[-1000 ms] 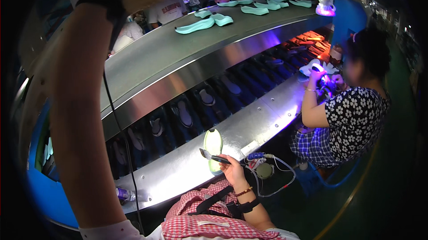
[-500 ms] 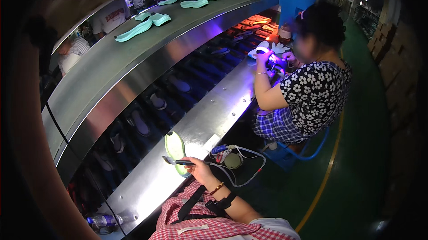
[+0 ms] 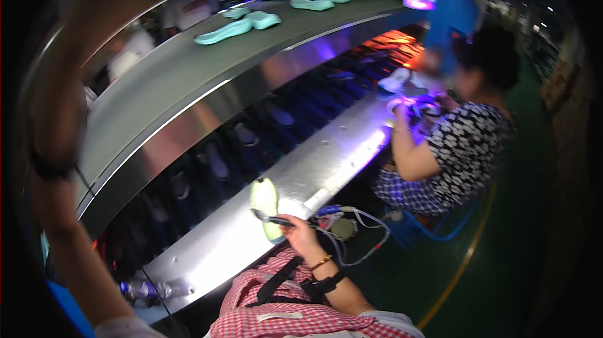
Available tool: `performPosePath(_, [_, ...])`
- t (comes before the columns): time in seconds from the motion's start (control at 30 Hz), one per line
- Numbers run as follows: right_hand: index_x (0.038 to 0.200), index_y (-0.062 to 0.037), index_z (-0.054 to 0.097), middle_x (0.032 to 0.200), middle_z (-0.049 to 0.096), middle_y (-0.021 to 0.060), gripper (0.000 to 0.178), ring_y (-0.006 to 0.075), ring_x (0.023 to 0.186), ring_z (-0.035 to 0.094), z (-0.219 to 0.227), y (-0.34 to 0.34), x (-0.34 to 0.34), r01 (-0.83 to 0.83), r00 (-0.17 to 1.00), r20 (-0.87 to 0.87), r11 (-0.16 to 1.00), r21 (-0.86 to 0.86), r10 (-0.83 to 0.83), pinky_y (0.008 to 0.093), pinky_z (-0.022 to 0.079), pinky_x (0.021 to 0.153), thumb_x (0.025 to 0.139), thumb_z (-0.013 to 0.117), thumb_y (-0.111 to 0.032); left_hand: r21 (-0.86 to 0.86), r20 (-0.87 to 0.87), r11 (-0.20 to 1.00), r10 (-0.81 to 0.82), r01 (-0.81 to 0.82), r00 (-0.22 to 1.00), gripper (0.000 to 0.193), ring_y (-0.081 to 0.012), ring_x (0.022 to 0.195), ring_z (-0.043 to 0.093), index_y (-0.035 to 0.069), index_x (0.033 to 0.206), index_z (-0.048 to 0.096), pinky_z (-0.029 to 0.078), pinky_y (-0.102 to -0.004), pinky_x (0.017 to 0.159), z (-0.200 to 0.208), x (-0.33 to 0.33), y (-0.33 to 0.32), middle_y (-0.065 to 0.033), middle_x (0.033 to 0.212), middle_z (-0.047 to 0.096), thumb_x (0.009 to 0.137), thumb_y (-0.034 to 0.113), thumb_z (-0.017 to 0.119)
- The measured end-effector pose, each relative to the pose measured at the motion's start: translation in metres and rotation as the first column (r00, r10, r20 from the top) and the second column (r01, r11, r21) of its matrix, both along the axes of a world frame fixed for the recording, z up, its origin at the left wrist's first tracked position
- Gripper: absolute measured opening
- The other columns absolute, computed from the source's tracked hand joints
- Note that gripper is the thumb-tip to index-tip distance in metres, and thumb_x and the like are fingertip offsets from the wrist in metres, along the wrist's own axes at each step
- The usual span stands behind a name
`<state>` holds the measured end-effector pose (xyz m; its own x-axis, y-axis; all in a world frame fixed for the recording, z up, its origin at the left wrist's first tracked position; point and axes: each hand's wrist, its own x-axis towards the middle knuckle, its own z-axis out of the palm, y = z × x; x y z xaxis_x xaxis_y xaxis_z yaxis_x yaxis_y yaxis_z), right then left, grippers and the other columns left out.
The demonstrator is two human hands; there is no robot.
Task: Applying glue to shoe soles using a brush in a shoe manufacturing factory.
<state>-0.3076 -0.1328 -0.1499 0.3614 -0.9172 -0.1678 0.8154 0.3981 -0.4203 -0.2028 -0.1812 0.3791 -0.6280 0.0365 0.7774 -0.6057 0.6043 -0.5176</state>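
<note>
My right fingers [image 3: 287, 220], nearer, grip a brush [image 3: 274, 219] across the sole [image 3: 264, 196], just left, lengthwise up-frame; left hand [image 3: 63, 102], can't tell.

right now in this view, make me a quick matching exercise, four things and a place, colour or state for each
1. brush
2. nearest sole
3. bottle
4. belt

A. pale yellow-green
B. carries mint-green soles
C. in the right hand
D. at the picture's lower left

Pairs: 1-C, 2-A, 3-D, 4-B
</note>
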Motion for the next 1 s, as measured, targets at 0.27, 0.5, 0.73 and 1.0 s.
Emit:
performPosePath(0.27, [0.099,0.0033,0.054,0.091,0.059,0.0110,0.023,0.0172,0.080,0.057,0.012,-0.009,-0.009,0.068,0.996,-0.069,0.988,0.137,-0.059,0.0291,0.046,0.075,0.087,0.049,-0.014,0.462,0.622,0.750,0.106,-0.473,0.776,0.018,-0.0259,0.069,0.058,0.006,0.073,0.053,0.046,-0.0375,0.055,-0.169,0.018,-0.066,-0.0079,0.073,0.056,0.072,0.024,0.056])
performPosePath(0.5, [0.094,0.0042,0.056,0.084,0.060,0.0120,0.017,0.0174,0.073,0.058,0.024,-0.016,-0.002,0.125,0.975,-0.193,0.989,0.079,-0.108,0.0255,0.049,0.069,0.077,0.055,0.007,0.512,0.609,0.298,0.535,-0.806,0.585,0.039,-0.0314,0.100,0.053,-0.001,0.100,0.056,0.044,-0.0387,0.082,-0.138,0.035,-0.247,-0.0175,0.111,0.053,0.075,0.029,0.054])
performPosePath(0.73, [0.101,0.0087,0.054,0.084,0.061,0.0108,0.028,0.0139,0.072,0.058,0.029,-0.026,0.004,0.131,0.962,-0.254,0.985,0.115,-0.099,0.0231,0.047,0.070,0.076,0.061,-0.002,0.601,0.403,0.459,0.532,-0.654,0.745,0.072,-0.0335,0.125,0.026,-0.003,0.130,0.024,0.027,-0.0353,0.101,-0.160,0.063,-0.391,-0.0256,0.136,0.018,0.070,0.019,0.056])
performPosePath(1.0, [0.099,0.0073,0.054,0.090,0.060,0.0143,0.022,0.0155,0.074,0.057,0.017,-0.040,0.006,0.098,0.954,-0.296,0.978,0.183,-0.040,0.0246,0.047,0.071,0.078,0.057,0.004,0.872,0.213,0.320,0.435,-0.371,0.875,0.084,-0.0339,0.121,0.034,0.005,0.133,0.025,0.029,-0.0380,0.098,-0.164,0.034,-0.428,-0.0242,0.130,0.033,0.075,0.063,0.044])
